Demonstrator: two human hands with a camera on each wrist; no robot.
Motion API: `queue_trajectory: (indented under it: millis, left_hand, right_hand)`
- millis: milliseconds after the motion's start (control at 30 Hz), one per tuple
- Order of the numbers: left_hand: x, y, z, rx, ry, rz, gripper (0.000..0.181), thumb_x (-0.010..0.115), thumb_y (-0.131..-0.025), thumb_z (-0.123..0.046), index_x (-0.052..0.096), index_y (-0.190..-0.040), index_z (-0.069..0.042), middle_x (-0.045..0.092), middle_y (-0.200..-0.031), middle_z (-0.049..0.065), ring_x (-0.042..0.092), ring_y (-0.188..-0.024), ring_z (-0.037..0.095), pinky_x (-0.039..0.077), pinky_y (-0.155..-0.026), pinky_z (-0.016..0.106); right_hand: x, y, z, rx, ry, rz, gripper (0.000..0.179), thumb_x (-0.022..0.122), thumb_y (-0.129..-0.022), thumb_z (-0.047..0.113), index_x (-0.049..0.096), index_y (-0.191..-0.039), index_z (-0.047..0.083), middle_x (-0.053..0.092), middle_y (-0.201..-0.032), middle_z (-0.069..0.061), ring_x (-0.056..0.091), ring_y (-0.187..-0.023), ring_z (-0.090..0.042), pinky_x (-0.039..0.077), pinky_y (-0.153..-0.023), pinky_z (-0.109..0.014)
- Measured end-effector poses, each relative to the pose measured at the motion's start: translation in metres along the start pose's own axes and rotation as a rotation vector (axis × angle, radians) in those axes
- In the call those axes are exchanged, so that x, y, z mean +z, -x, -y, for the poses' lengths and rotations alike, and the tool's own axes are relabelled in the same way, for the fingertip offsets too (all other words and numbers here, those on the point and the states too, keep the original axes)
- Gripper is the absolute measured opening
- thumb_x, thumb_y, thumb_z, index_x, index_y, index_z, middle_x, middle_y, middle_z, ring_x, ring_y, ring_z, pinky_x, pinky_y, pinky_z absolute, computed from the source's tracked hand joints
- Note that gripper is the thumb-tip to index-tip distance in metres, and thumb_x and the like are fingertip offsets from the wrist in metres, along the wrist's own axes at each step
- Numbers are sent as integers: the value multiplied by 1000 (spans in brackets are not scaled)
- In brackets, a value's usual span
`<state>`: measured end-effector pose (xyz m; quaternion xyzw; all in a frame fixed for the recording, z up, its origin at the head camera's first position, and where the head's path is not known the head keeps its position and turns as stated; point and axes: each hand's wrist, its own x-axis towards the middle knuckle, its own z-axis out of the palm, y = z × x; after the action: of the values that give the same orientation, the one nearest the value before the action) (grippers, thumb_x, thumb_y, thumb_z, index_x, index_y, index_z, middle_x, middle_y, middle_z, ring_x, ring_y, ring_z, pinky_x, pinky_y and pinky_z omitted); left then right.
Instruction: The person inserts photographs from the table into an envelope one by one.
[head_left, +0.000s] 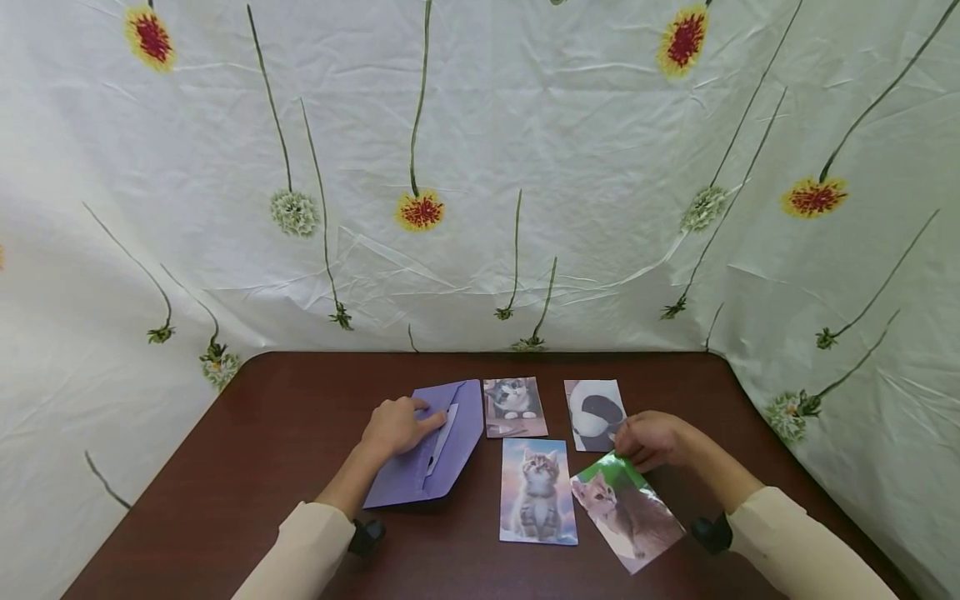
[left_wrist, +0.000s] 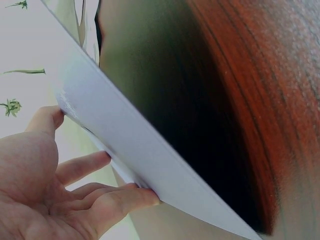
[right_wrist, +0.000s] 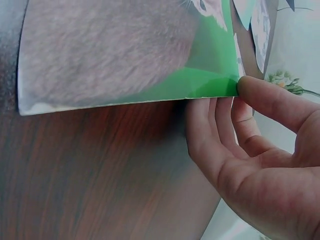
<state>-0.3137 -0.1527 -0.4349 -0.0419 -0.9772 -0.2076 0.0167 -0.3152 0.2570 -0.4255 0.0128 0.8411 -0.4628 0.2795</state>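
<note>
On the left of the table, a purple envelope [head_left: 467,429] lies slanted with its flap toward the right. White paper [head_left: 442,446] shows in its opening. My left hand [head_left: 397,425] holds the envelope by its left side, the thumb across the opening; in the left wrist view the fingertips meet the edge of the tilted envelope [left_wrist: 115,115]. My right hand [head_left: 651,437] pinches the top corner of a glossy photo of a brown cat on green [head_left: 630,517]. The right wrist view shows the thumb over this cat photo [right_wrist: 125,65] and the fingers underneath.
A kitten photo with a sky background [head_left: 538,492] lies beside the held one. Behind it are a grey-and-white kitten photo [head_left: 515,408] and a black-and-white animal photo [head_left: 592,412]. The dark wooden table [head_left: 277,467] ends at a white flowered cloth [head_left: 480,275].
</note>
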Motion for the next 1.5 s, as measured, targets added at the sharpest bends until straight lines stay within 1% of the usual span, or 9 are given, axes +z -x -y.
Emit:
queue_trajectory:
  millis: [167, 333, 433, 567, 767, 967, 1267, 1500]
  left_hand:
    - [-1, 0, -1, 1, 5, 0, 52, 66, -94, -45, 72, -123, -1, 69, -123, 27, 65, -114, 46, 55, -90, 55]
    - [-1, 0, -2, 7, 9, -1, 53, 66, -95, -45, 72, -122, -1, 69, -123, 27, 65, -115, 47, 54, -91, 55]
    - [-2, 0, -2, 2, 9, 4, 52, 66, -95, -45, 72, -123, -1, 69, -123, 28, 65, -115, 47, 54, -91, 55]
    - [-2, 0, -2, -7, 12, 7, 52, 66, -94, -45, 72, -123, -2, 69, -124, 27, 64, -116, 47, 54, -92, 56]
    - [-2, 0, -1, -6, 11, 11, 53, 66, -95, -45, 72, -124, -2, 68, -125, 28, 64, -115, 46, 54, -91, 55]
    - [-1, -1, -1, -11, 8, 10, 52, 66, -94, -46, 72, -123, -3, 68, -125, 27, 65, -115, 46, 54, -91, 55]
    - [-3, -1, -1, -18, 12, 15, 53, 66, -94, -46, 72, -124, -3, 67, -127, 27, 64, -117, 46, 54, -92, 55]
    - [-2, 0, -1, -11, 14, 14, 53, 66, -94, -46, 72, -124, -3, 68, -125, 27, 65, -115, 46, 54, -91, 55]
  right_hand:
    - [-1, 1, 1, 17, -14, 32, 8, 60, -89, 4, 60, -96, 1, 61, -85, -8, 61, -79, -22, 54, -72, -36]
    - [-5, 1, 0, 22, -20, 68, 13, 61, -90, 7, 63, -100, -2, 65, -90, -11, 65, -84, -24, 56, -76, -38]
    - [-7, 1, 0, 28, -19, 73, 18, 62, -90, 8, 65, -102, -5, 68, -95, -14, 67, -88, -26, 58, -80, -40]
    - [-9, 0, -1, 30, -22, 71, 20, 62, -90, 9, 67, -102, -7, 70, -95, -15, 69, -87, -25, 59, -81, -41]
    - [-11, -1, -4, 28, -44, 65, 16, 63, -90, 8, 70, -96, -5, 72, -90, -12, 69, -82, -22, 59, -80, -38]
    - [-12, -1, -7, 9, -62, 68, 14, 61, -88, 6, 70, -93, -4, 71, -84, -9, 68, -78, -20, 58, -77, -36]
    - [-13, -1, -6, 28, -49, 84, 8, 60, -91, 8, 66, -94, 3, 66, -87, -7, 62, -77, -19, 54, -71, -32]
    - [-16, 2, -4, 16, -38, 74, 12, 62, -94, 9, 69, -98, 0, 68, -85, -6, 65, -74, -17, 56, -67, -30]
